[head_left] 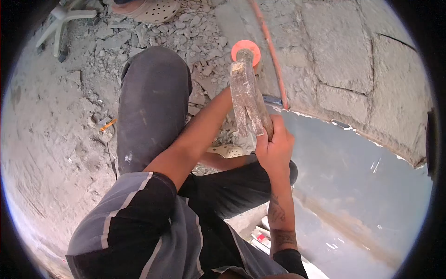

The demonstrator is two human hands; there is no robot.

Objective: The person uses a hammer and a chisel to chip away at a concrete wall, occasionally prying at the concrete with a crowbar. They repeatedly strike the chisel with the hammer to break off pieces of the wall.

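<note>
My right hand [277, 142] is wrapped round the handle of a worn, dusty claw hammer [242, 88], whose head points up and away from me. Behind the hammer head is an orange round guard [237, 46] with a grey metal end in its middle. My left forearm [202, 122] reaches up to the hammer head, which hides my left hand and its fingers. Right of the hammer, a reddish pipe [271, 46] runs down to a short dark pipe piece [272, 100] at the edge of the stone slabs.
Broken stone rubble [204, 37] covers the ground ahead. Rough slabs [346, 60] lie at the upper right, above a smooth grey surface [344, 186]. Another person's foot in a beige clog [155, 10] is at the top. A chair base [59, 28] stands upper left; an orange cutter [108, 125] lies left.
</note>
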